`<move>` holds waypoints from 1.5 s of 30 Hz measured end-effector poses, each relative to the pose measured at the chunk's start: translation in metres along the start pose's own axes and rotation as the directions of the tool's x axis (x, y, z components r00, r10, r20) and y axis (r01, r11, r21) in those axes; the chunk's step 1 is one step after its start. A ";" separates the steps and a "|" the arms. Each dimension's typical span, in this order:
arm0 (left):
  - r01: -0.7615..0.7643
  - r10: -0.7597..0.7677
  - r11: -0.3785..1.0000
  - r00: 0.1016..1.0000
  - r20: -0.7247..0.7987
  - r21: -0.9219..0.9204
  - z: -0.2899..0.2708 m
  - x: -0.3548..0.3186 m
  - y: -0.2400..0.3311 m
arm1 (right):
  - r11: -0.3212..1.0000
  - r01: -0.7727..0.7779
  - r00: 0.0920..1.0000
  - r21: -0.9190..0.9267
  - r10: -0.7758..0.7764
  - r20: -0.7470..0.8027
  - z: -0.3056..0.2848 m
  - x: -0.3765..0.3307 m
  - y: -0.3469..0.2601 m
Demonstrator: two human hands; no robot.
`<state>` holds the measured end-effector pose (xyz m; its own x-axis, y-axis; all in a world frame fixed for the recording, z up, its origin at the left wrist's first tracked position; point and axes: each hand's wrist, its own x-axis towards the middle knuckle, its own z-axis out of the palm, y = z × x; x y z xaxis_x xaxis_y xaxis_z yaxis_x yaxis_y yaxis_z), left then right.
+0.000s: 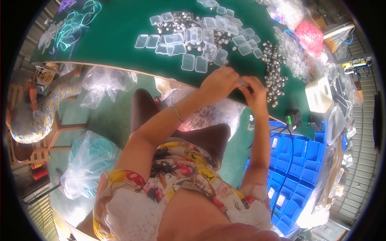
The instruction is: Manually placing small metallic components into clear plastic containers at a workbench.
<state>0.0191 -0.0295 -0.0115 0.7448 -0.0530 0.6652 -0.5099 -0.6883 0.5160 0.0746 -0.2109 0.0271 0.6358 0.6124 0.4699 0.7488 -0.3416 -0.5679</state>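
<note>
Over the near edge of the green table (120,50), my two hands meet. My left hand (219,83) has its fingers closed at one side of a small clear plastic box (242,82). From the other side, my right hand (255,93) pinches the same box between thumb and fingers. Most of the box is hidden by my fingers. Just beyond my left hand lie several open clear plastic boxes (201,64), spread flat. Small grey and white pieces (177,22) sit in a heap among them. More such pieces (275,68) form a long pile beyond my right hand.
Blue stacked bins (291,160) stand at the lower right beside a black device (294,119) and a white container (317,95). Turquoise cords (76,26) lie at the table's far left. Clear bags (90,162) rest on the floor. Another person (34,116) sits at the left.
</note>
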 end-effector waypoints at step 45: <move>0.120 -0.220 0.897 0.955 0.196 0.425 0.000 0.108 -0.034 | 0.461 -0.208 0.978 -0.863 0.102 -0.182 -0.025 0.082 0.090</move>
<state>0.1171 -0.0113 0.0430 0.9084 -0.0409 0.4160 -0.1852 -0.9316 0.3129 0.1985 -0.2091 0.0317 0.7321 0.4346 0.5245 0.3745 -0.9000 0.2231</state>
